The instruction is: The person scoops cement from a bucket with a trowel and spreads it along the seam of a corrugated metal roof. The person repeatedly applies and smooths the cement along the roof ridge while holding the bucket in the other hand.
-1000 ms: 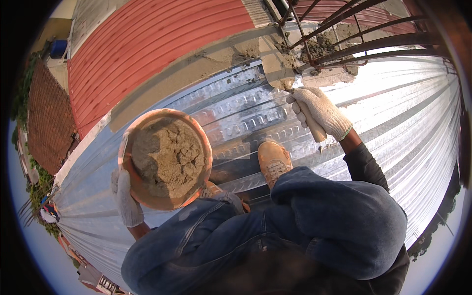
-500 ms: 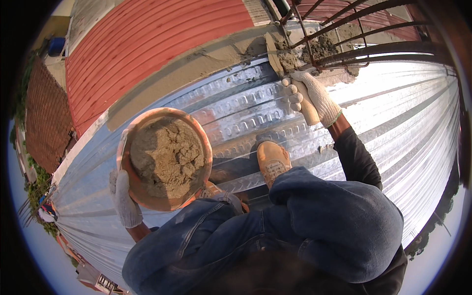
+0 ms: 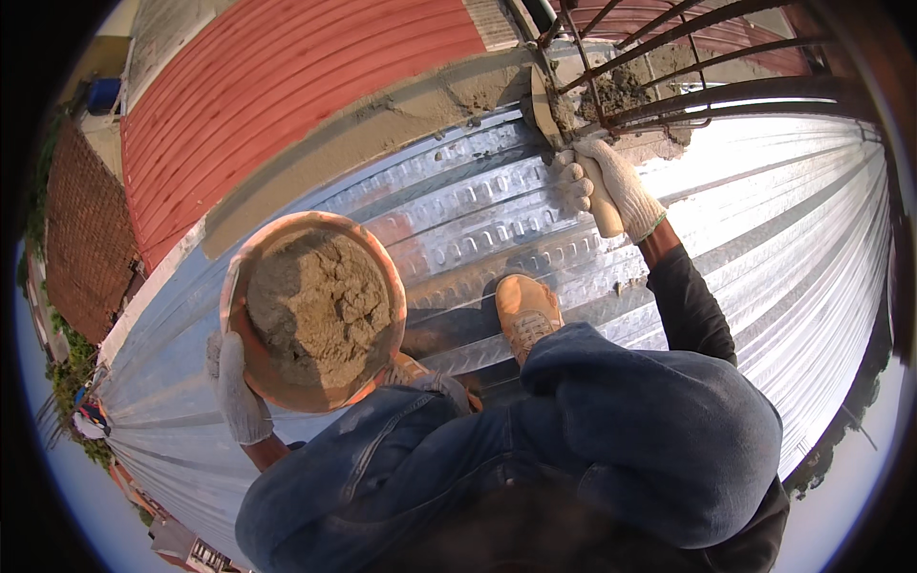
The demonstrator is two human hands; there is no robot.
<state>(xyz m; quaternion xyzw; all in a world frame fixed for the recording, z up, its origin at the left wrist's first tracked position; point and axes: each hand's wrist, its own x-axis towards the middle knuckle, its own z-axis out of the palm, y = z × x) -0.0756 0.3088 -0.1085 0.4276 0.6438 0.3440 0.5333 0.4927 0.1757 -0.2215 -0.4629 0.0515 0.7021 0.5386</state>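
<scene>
My right hand point(image 3: 621, 186), in a pale knit glove, is closed around the wooden handle of a trowel point(image 3: 543, 110). Its blade points away from me and lies against the mortar-coated ledge point(image 3: 478, 86), beside the base of the rebar cage. On the left, my gloved left hand point(image 3: 239, 392) grips the side of a round orange tub point(image 3: 399, 291), fingers outside the rim. Thick grey mortar point(image 3: 325, 306) fills much of the tub, partly in sunlight, partly in shade. The tub sits by my left shoe; whether it rests fully on the metal sheet is hidden.
Rusty rebar point(image 3: 745, 93) juts across the upper right, with lumpy wet mortar point(image 3: 623, 95) inside it. Ribbed shiny metal sheeting point(image 3: 458, 224) lies under my tan shoes point(image 3: 528, 310). Past the ledge is a red corrugated roof point(image 3: 306, 105); a brown tiled roof point(image 3: 88, 224) stands far left.
The trowel blade has shifted slightly to the right, closer to the rebar, and its angle has turned a little. My left hand keeps its hold on the tub.
</scene>
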